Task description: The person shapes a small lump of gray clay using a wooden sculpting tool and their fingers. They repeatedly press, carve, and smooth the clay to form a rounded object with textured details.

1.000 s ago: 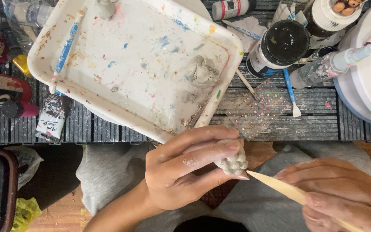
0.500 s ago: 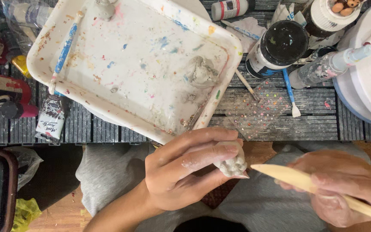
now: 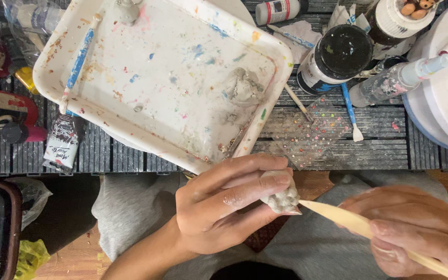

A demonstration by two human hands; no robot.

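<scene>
My left hand [image 3: 224, 207] grips a small lump of grey clay [image 3: 284, 198] between thumb and fingers, held over my lap in grey trousers. My right hand [image 3: 416, 231] holds a pale wooden modelling stick [image 3: 348, 220] whose pointed tip touches the clay lump. Behind the hands, a white paint-spattered tray [image 3: 130, 83] lies on the dark slatted table [image 3: 338, 145], with a larger lump of grey clay [image 3: 245, 87] in it.
A blue-handled brush [image 3: 79, 62] rests on the tray's left rim. Black-lidded paint jars [image 3: 338, 54], a small blue brush [image 3: 349, 111], a clear sheet of coloured dots [image 3: 309, 129], a paint tube [image 3: 63, 140] and a white round container [image 3: 447, 88] crowd the table.
My right hand has shifted a little and turned the stick, keeping its tip at the clay lump. My left hand has stayed in place.
</scene>
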